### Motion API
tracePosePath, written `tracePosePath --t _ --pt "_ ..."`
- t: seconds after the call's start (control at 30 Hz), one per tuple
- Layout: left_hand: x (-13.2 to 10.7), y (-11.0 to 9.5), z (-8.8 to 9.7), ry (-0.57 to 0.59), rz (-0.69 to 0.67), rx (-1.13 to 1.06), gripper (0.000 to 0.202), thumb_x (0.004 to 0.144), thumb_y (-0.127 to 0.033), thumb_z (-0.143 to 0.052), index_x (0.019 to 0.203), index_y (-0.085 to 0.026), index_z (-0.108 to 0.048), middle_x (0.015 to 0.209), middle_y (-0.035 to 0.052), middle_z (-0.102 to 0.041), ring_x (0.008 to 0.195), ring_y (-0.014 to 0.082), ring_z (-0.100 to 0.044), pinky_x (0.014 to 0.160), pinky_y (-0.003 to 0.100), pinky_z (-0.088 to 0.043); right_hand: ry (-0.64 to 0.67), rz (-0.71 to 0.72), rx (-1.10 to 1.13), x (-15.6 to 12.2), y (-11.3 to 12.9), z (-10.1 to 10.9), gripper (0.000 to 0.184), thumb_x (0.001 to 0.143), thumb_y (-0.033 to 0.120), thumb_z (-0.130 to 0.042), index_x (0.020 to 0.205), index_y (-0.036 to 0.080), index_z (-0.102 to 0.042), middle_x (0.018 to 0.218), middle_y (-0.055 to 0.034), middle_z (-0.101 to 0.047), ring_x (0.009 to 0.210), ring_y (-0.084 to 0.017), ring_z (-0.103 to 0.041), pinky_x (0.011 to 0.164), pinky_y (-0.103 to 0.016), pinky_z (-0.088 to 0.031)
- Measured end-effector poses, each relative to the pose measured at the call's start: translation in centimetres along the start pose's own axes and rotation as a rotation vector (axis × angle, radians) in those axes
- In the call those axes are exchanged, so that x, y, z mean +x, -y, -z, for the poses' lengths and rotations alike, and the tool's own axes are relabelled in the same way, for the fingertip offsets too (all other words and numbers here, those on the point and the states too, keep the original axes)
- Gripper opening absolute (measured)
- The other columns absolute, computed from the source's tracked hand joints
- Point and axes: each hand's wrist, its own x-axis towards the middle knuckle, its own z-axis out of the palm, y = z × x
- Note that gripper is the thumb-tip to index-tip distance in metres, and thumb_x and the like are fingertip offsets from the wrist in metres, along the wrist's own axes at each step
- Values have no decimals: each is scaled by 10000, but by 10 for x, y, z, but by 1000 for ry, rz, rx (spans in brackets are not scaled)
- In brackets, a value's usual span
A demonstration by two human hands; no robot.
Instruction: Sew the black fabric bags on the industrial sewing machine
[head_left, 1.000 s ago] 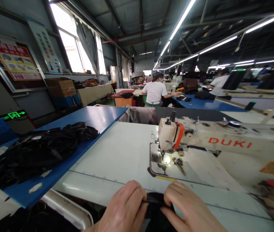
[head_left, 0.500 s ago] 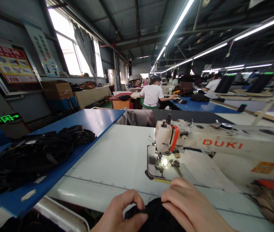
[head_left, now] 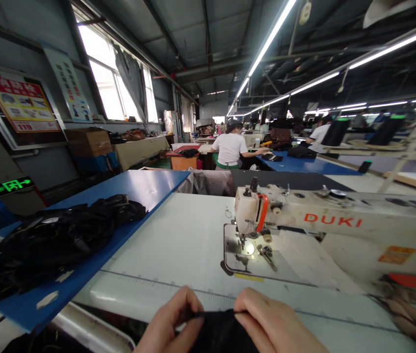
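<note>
Black fabric (head_left: pixel 218 331) is sitting at the near edge of the white worktop (head_left: pixel 178 245), at the very bottom of the view, where both hands are gripping its upper edge. The left hand (head_left: pixel 171 326) is pinching the cloth between thumb and fingers, while the right hand (head_left: pixel 274 326) is closing over the same edge just beside it, so the piece is being held taut between the two. A cream DUKI sewing machine (head_left: pixel 325 228) is standing further back on the worktop to the right, its small lamp shining on the needle plate (head_left: pixel 246 252), well apart from the fabric. To the left, a heap of black garments (head_left: pixel 53 240) is lying on a blue side worktop (head_left: pixel 145 184) that is adjoining the white one. Behind it, a cardboard box (head_left: pixel 88 142) is resting below the bright windows (head_left: pixel 108 83), and a green exit sign (head_left: pixel 9 185) is glowing low on the wall. Farther down the hall, a person in a white shirt (head_left: pixel 230 147) is sitting with their back to the camera at another blue worktop (head_left: pixel 303 164), under long rows of strip lights.
</note>
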Motion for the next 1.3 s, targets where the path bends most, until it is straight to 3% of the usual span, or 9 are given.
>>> tracePosePath --t 0.1,0.27,0.37,0.47,0.6,0.73,0.9,1.13,1.3 --pt "16 -38 39 -60 -133 544 141 899 -289 -416 795 -200 -449 717 -23 -493 662 122 -475 620 221 -383 -140 -66 225 19 14 -22 124 884 181 -417 770 212 -454 686 16 -526 612 -130 -496 572 -244 -407" --pt "92 -86 81 168 -386 1279 74 879 -202 -429 848 -196 -495 799 1 -569 756 173 -545 702 279 -386 -340 -359 955 78 22 -69 131 868 246 -458 744 214 -430 636 43 -453 586 -117 -483 519 -221 -431" --pt "142 -66 65 293 -521 1468 49 852 -171 -482 836 -185 -526 831 24 -595 838 203 -566 786 321 -381 -420 -654 1238 99 0 -86 157 855 203 -481 713 215 -415 633 51 -470 589 -109 -539 548 -222 -484" --pt "175 -20 28 371 -509 1389 51 847 -166 -506 872 -186 -546 900 32 -612 886 197 -574 816 319 -393 -416 -809 1249 92 -37 -87 209 830 156 -506 673 213 -380 541 66 -462 494 -99 -535 547 -245 -502" --pt "191 30 -16 405 -496 1123 52 850 -175 -519 875 -202 -555 942 14 -599 929 172 -554 844 288 -403 -330 -895 1220 59 -74 -69 202 810 162 -546 686 203 -393 526 28 -557 519 -143 -625 534 -253 -494" --pt "196 44 -30 395 -522 984 44 843 -181 -534 867 -207 -561 931 9 -580 933 172 -531 868 292 -397 -122 -923 1131 40 -89 -50 169 813 278 -576 756 183 -448 644 -39 -651 607 -180 -679 513 -230 -467" --pt "200 44 -28 422 -500 966 70 838 -181 -528 873 -209 -581 930 21 -567 947 185 -518 892 311 -390 18 -772 879 36 -104 -41 124 832 281 -510 765 179 -485 677 -10 -641 515 -131 -631 475 -221 -444" --pt "200 41 -30 431 -499 974 87 829 -178 -521 866 -207 -594 921 32 -566 949 195 -514 889 316 -395 -243 -29 -238 33 -123 -32 237 805 51 -487 975 176 -596 950 -70 -620 905 -215 -561 815 -383 -462" --pt "203 42 -31 433 -515 996 94 822 -170 -519 859 -206 -597 921 32 -573 942 194 -514 897 317 -385 -172 305 -522 39 -132 -32 147 856 93 -516 944 136 -625 965 -91 -640 984 -237 -532 906 -395 -429"
